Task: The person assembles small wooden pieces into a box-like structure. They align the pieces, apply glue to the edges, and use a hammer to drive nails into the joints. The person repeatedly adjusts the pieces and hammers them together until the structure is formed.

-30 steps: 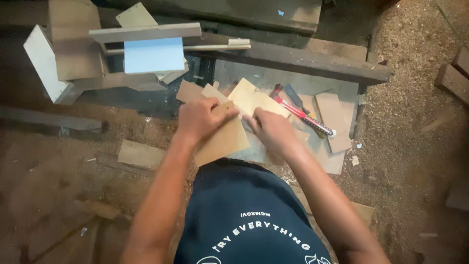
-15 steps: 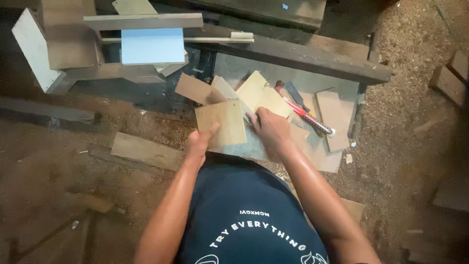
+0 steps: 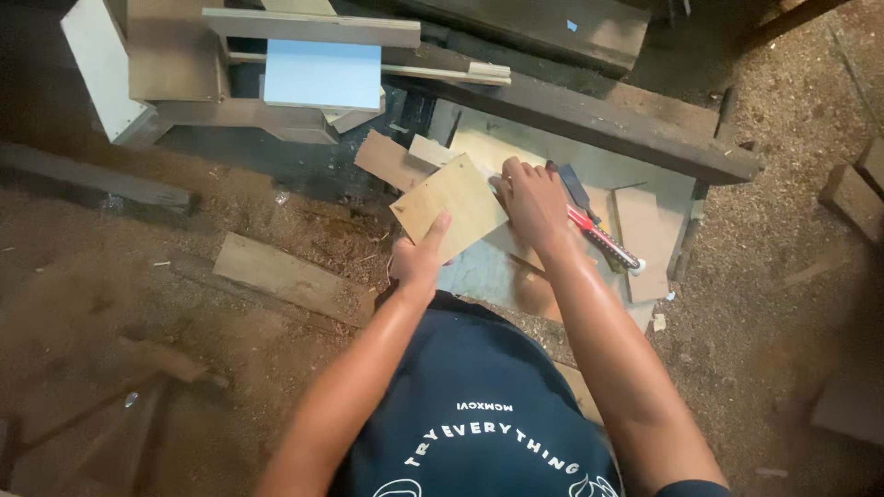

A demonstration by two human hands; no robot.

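Gripping the lower edge of a square plywood piece (image 3: 451, 207), the left hand (image 3: 419, 262) was closed on it and held it tilted above the sawdust-covered floor (image 3: 276, 230). The right hand (image 3: 532, 202) lay flat, fingers extended, on the board stack (image 3: 645, 230), beside a red-handled utility knife (image 3: 603, 241).

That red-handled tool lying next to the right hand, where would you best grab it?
Grip the red-handled tool around the middle of its red handle, coming from above. It lies flat and diagonal on the pale board, with its dark blade end pointing away beside the right hand, so the handle is the bare, safer part. The left hand holds a plywood piece.
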